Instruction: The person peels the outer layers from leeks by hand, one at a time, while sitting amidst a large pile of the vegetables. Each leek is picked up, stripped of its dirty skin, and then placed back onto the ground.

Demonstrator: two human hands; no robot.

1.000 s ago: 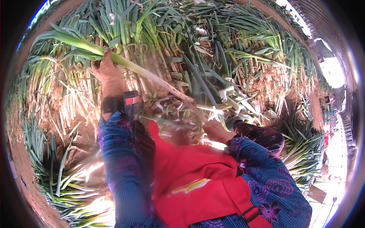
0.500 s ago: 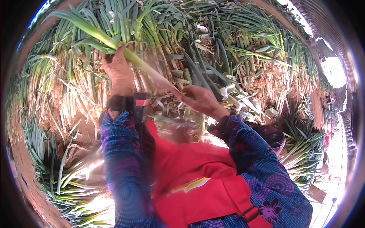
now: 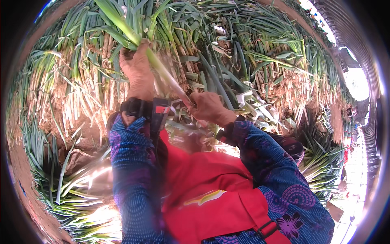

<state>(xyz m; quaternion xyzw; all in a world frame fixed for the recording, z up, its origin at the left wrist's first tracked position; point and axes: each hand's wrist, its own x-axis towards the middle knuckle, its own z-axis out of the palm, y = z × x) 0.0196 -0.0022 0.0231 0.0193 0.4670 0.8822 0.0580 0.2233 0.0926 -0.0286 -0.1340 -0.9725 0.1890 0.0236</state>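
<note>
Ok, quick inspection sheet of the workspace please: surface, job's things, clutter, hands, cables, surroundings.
Surface: brown ground, largely covered by leeks.
Job's things: one leek held aslant, leaves up, pale end toward the person.
Clutter: loose leaf scraps beyond the right forearm.
Hands: left hand grips the leek's green part; right hand holds its pale end.
Cables: nothing seen for certain.
Surroundings: leek rows ahead; corrugated metal at far right.

Harsh glare whitens the right side, blur softens the left sleeve [image 3: 136, 183], and curved edges blacken.
</note>
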